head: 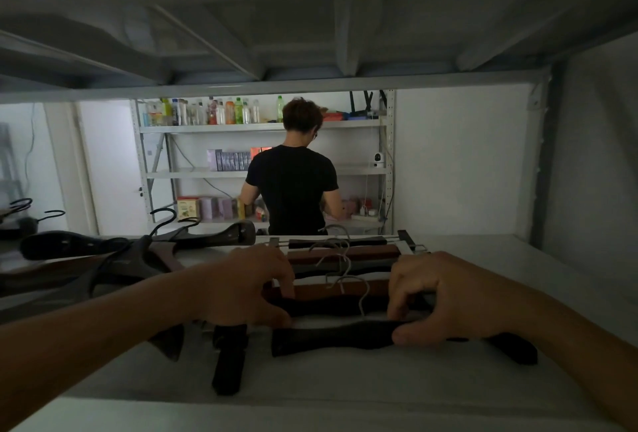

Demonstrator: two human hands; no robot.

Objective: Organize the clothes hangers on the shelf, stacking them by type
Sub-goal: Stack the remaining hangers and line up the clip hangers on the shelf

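Note:
A row of flat wooden trouser hangers (pixel 341 288), brown and black with silver hooks, lies on the white shelf (pixel 345 383) in front of me. My left hand (pixel 248 288) grips the left ends of this pile. My right hand (pixel 445 297) pinches the right part of the nearest black hanger (pixel 331 336). To the left lie dark, broad-shouldered coat hangers (pixel 138 245) with black hooks, loosely piled. Another black hanger piece (pixel 228 359) sticks out towards me below my left hand.
The shelf above (pixel 310 17) hangs low over the work space. The shelf's right wall (pixel 587 155) closes that side. Beyond the open back, a person in a black shirt (pixel 293 186) stands facing another rack of bottles and boxes (pixel 214 114).

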